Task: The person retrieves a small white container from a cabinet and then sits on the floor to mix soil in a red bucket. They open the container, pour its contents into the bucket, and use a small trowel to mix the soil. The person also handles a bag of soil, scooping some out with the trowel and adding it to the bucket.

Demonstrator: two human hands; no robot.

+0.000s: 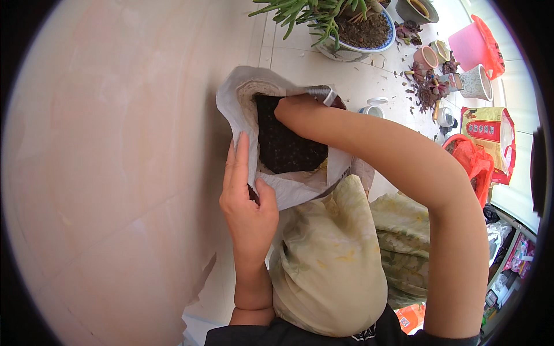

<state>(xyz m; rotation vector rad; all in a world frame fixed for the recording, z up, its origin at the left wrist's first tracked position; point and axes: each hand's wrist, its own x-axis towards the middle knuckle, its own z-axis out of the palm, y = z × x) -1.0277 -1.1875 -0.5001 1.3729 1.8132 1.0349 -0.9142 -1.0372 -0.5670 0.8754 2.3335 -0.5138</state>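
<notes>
An upright sack (298,190) with a white inner face stands in front of me, its mouth spread wide. Dark potting soil (290,147) lies inside. My left hand (251,194) grips the near left part of the sack's rim, thumb on one side and fingers along the other. My right hand (290,106) reaches down into the sack at the far side. Its fingers are hidden in or behind the soil, so what it holds cannot be seen.
A potted succulent (363,34) stands beyond the sack. Uprooted succulents (428,91), small pots (426,57) and a white jar (372,111) lie on the tiled floor to the right. A red plastic bag (474,160) and a printed bag (487,134) are farther right. A tiled wall rises at left.
</notes>
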